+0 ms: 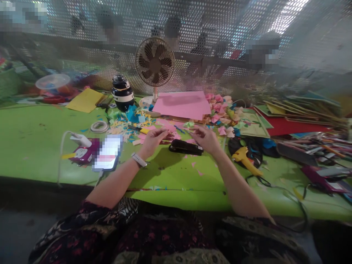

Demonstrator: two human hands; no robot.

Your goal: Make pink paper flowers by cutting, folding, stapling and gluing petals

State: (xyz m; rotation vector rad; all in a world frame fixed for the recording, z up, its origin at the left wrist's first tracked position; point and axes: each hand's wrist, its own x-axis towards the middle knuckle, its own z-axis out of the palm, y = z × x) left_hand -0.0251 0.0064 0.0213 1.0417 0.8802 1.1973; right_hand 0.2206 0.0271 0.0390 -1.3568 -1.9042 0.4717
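Patterned clothes (165, 234) filling bottom; frame centre, stapler (186, 147) lying crosswise between left hand (154, 140), right hand (205, 139), nearer right; cannot tell either grip.

On our left wrist we wear a pale band (139, 160), narrow and smooth, with small dark marks along it. Our left hand (154, 140) and right hand (206, 139) are bare, and so are the forearms. Our garment (162, 234) is very dark, printed with small pinkish flowers and dull olive-beige shapes. The left sleeve (74, 231) ends near the elbow, and zebra-like stripes (128, 206) appear beside it.
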